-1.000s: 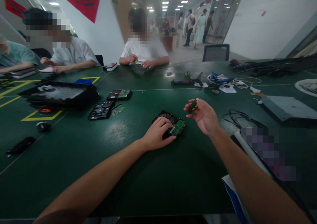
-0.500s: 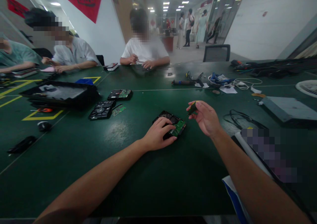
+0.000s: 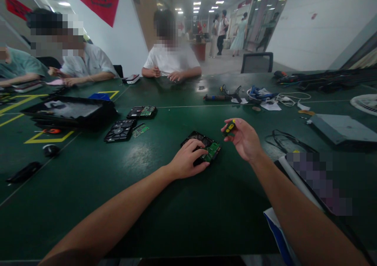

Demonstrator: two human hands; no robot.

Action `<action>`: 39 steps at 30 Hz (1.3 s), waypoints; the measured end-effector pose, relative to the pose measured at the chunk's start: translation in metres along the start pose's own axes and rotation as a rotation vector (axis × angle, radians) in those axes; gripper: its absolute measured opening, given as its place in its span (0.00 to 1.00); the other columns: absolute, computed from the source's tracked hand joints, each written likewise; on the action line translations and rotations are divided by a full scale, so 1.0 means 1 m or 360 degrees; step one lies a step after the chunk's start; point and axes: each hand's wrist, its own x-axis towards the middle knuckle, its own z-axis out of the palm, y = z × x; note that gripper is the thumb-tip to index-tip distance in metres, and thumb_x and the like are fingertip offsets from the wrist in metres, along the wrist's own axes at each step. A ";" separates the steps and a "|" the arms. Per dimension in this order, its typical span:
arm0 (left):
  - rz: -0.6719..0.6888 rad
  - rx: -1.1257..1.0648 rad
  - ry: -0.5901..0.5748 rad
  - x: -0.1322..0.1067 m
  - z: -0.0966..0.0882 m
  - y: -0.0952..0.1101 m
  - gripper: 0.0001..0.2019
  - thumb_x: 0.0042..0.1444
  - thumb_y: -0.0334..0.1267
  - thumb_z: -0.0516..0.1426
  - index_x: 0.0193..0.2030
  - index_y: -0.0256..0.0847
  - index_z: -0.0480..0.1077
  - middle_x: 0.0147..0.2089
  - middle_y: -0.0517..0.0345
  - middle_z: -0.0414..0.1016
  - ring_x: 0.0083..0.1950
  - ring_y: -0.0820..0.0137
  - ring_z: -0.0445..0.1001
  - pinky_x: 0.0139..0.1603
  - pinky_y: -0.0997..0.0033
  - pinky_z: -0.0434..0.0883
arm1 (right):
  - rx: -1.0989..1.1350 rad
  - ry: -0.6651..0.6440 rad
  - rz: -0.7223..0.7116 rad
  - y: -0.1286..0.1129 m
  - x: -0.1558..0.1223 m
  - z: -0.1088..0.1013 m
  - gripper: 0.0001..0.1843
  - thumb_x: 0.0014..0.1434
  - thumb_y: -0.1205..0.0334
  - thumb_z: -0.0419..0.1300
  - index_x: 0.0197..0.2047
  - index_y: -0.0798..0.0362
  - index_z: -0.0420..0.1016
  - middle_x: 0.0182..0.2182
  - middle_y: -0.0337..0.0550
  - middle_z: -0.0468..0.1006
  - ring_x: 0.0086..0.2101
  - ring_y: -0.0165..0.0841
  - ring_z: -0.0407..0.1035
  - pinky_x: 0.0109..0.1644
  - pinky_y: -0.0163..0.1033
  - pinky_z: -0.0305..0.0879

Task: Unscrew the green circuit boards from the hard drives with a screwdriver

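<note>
A hard drive (image 3: 212, 151) with a green circuit board lies on the green table in front of me. My left hand (image 3: 190, 159) is over its near left part, holding it against the table with thumb and fingers, and covers much of it. To the right, my right hand (image 3: 243, 137) is raised a little above the table, apart from the drive. Its fingertips pinch a small black-and-yellow tool handle (image 3: 229, 128); no shaft or tip can be made out.
Two more hard drives (image 3: 120, 130) (image 3: 141, 112) and a loose circuit board (image 3: 140, 130) lie left of centre. Further left is a black tray (image 3: 101, 115). Cables (image 3: 290, 142), a grey metal box (image 3: 343, 129) and tools are to the right. Several people sit opposite.
The tool handle has turned in my right fingers, so its yellow patches now face me. My left hand and the hard drive stay put. People in the far background have shifted.
</note>
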 end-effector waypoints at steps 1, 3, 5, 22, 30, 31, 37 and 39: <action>-0.0002 -0.0006 0.0000 0.000 0.000 0.000 0.16 0.66 0.45 0.62 0.57 0.42 0.73 0.57 0.44 0.72 0.62 0.53 0.71 0.63 0.47 0.73 | -0.0006 0.0008 -0.0007 0.000 0.000 0.000 0.14 0.62 0.46 0.68 0.42 0.47 0.82 0.37 0.42 0.81 0.38 0.34 0.76 0.29 0.34 0.73; -0.0003 -0.0021 0.0007 0.000 0.000 0.000 0.16 0.66 0.46 0.63 0.56 0.42 0.73 0.57 0.44 0.72 0.62 0.53 0.71 0.63 0.47 0.73 | -0.0009 0.0020 -0.0014 -0.001 -0.001 0.001 0.14 0.62 0.46 0.68 0.41 0.47 0.81 0.36 0.42 0.81 0.38 0.34 0.76 0.29 0.33 0.73; -0.0003 -0.0035 0.0011 0.000 0.000 0.000 0.17 0.66 0.46 0.63 0.57 0.42 0.72 0.57 0.44 0.73 0.61 0.54 0.71 0.63 0.47 0.73 | -0.0010 0.0021 -0.0017 -0.001 -0.001 0.002 0.14 0.61 0.46 0.69 0.40 0.48 0.80 0.37 0.42 0.82 0.38 0.34 0.77 0.29 0.33 0.72; -0.0038 -0.0043 -0.0009 0.001 0.000 0.001 0.16 0.66 0.45 0.63 0.57 0.44 0.73 0.57 0.45 0.73 0.62 0.53 0.71 0.63 0.45 0.73 | -0.0019 0.0016 -0.0013 -0.002 0.000 0.001 0.15 0.63 0.46 0.68 0.43 0.48 0.83 0.36 0.43 0.81 0.37 0.32 0.75 0.28 0.32 0.71; -0.0036 -0.0045 -0.0020 0.001 -0.001 0.001 0.16 0.66 0.45 0.63 0.58 0.44 0.72 0.57 0.44 0.73 0.62 0.53 0.71 0.63 0.44 0.73 | 0.0032 -0.0010 0.0080 -0.001 0.001 0.002 0.24 0.63 0.34 0.64 0.43 0.48 0.80 0.41 0.45 0.85 0.42 0.38 0.81 0.35 0.38 0.78; -0.0038 -0.0048 -0.0023 0.001 -0.001 0.001 0.16 0.66 0.45 0.63 0.58 0.44 0.72 0.57 0.44 0.73 0.62 0.53 0.71 0.63 0.44 0.73 | 0.0041 -0.0003 0.0094 -0.001 0.001 0.001 0.24 0.63 0.34 0.64 0.42 0.48 0.80 0.40 0.45 0.85 0.41 0.38 0.80 0.34 0.38 0.78; -0.0040 -0.0057 -0.0025 0.000 0.000 0.000 0.16 0.66 0.45 0.63 0.57 0.43 0.73 0.57 0.44 0.73 0.63 0.53 0.71 0.64 0.45 0.73 | 0.0022 -0.0020 0.0043 -0.001 -0.001 0.000 0.17 0.64 0.44 0.67 0.48 0.46 0.83 0.38 0.41 0.81 0.39 0.34 0.76 0.29 0.33 0.70; -0.0040 -0.0052 -0.0022 0.000 0.001 -0.001 0.16 0.66 0.45 0.63 0.57 0.43 0.73 0.57 0.44 0.73 0.63 0.53 0.71 0.64 0.45 0.72 | 0.0003 -0.0031 0.0020 -0.001 -0.002 0.001 0.15 0.64 0.46 0.67 0.47 0.47 0.84 0.37 0.42 0.80 0.37 0.32 0.74 0.29 0.32 0.69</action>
